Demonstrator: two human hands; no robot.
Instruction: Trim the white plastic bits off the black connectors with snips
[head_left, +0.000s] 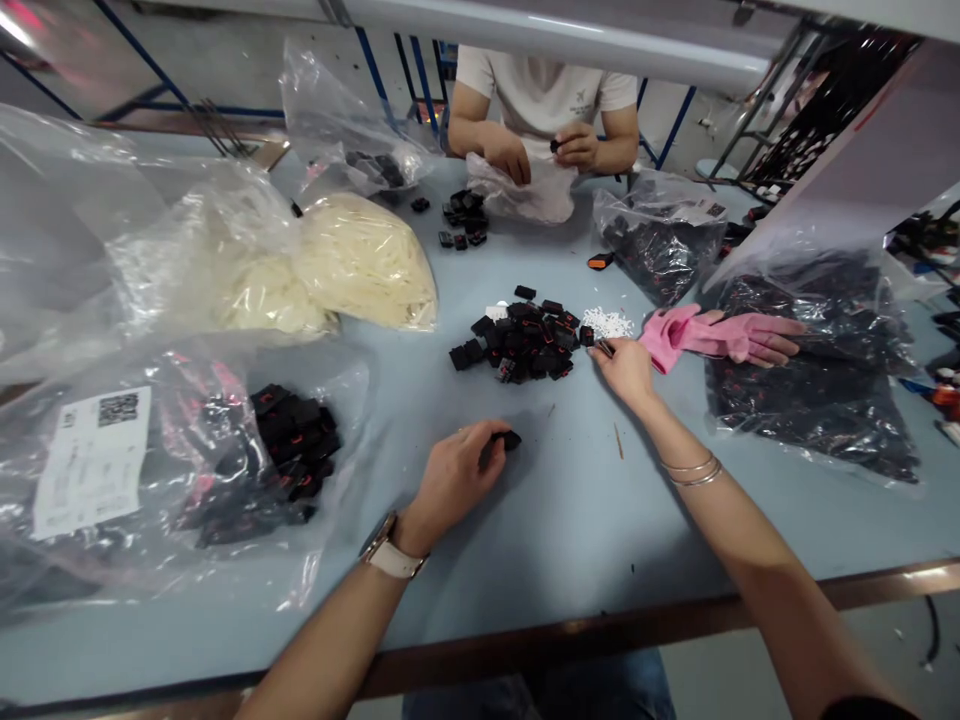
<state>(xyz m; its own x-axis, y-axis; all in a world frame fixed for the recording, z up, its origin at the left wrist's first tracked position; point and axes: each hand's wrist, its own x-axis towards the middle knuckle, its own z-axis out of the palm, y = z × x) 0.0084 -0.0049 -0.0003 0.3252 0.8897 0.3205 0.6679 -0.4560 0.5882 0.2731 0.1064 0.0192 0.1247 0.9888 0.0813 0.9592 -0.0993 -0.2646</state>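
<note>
My left hand (pixel 459 472) rests on the light blue table (pixel 570 530), fingers closed around a small black plastic part (pixel 510 440). My right hand (pixel 624 366) reaches forward to the right edge of a pile of black plastic parts (pixel 525 344), pinching a small piece between the fingertips. A small heap of tiny white pieces (pixel 607 323) lies just beyond that hand.
A pink rubber glove (pixel 712 336) lies right of the white pieces. Clear bags of black parts sit at left (pixel 277 455) and right (pixel 810 380); bags of cream strips (pixel 360 262) at back left. Across the table another person's hands (pixel 540 152) work over a white bag.
</note>
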